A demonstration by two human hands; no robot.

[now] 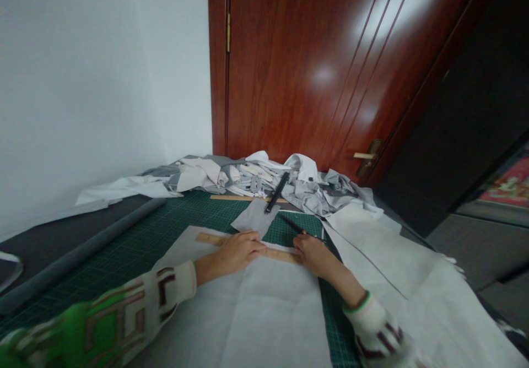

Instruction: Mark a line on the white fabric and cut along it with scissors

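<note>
My left hand (238, 251) lies on a wooden ruler (209, 239), fingers pressed down on it. The ruler rests across a pale sheet of fabric or paper (264, 307) spread on a green cutting mat (152, 236). My right hand (313, 252) sits at the ruler's right end, fingers closed round a dark pen (291, 223) whose tip points up and left. A small grey fabric piece (255, 217) lies just beyond both hands.
A heap of grey and white fabric scraps (264, 178) is piled at the table's far edge, with a black tool (278, 191) and another wooden ruler (231, 197). White sheets (384, 247) lie right. A dark fabric roll (78, 255) lies left. A red-brown door (322, 65) stands behind.
</note>
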